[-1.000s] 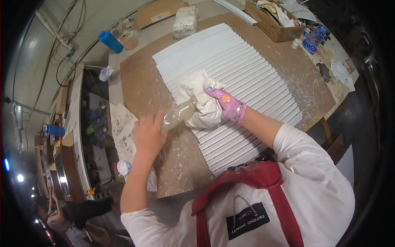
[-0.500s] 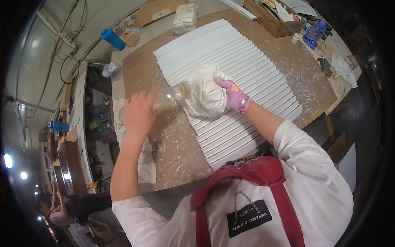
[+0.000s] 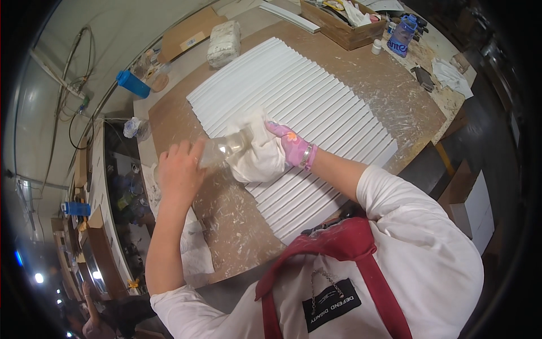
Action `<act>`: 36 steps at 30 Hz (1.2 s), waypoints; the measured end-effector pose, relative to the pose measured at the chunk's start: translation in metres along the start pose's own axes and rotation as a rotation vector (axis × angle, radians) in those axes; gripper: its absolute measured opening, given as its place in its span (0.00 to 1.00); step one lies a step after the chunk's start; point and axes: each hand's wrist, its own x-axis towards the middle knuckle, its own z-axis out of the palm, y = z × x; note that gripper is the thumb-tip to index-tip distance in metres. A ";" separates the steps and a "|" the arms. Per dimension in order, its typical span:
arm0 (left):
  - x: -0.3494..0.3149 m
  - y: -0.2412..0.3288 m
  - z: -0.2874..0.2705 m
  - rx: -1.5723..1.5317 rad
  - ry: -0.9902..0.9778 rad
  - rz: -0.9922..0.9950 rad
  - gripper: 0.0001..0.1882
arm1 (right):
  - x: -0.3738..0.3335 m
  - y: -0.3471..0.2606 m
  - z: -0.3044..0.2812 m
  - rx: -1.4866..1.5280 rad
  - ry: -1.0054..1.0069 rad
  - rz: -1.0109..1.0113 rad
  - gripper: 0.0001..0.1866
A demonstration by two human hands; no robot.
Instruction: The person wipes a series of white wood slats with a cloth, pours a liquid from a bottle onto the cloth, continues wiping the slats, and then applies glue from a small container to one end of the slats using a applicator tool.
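Observation:
My left hand [image 3: 182, 169], bare, is closed round a clear bottle [image 3: 217, 153] tipped on its side. The bottle's neck points right and meets a bunched white cloth [image 3: 257, 161]; whether liquid comes out I cannot tell. Wearing a pink patterned glove, my right hand [image 3: 293, 146] grips the cloth from its right side. Beneath both hands lies a row of white slats [image 3: 316, 107], set side by side on a brown board [image 3: 226, 226]. The bottle and cloth are held over the left part of the slats.
At the back stand a wrapped white block [image 3: 224, 44] and a wooden box [image 3: 344, 34] of odds and ends. A purple bottle [image 3: 402, 37] is at the back right, a blue bottle [image 3: 132, 83] at the far left. White rags [image 3: 195, 243] lie along the board's left edge.
The cloth and both hands have come a little nearer and leftward in the picture, while the whole view has also shifted. The cloth now hangs flatter, with the bottle neck still against it.

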 end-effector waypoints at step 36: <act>-0.032 -0.017 0.025 -0.063 -0.120 -0.046 0.28 | 0.012 -0.022 -0.011 -0.009 0.154 0.083 0.29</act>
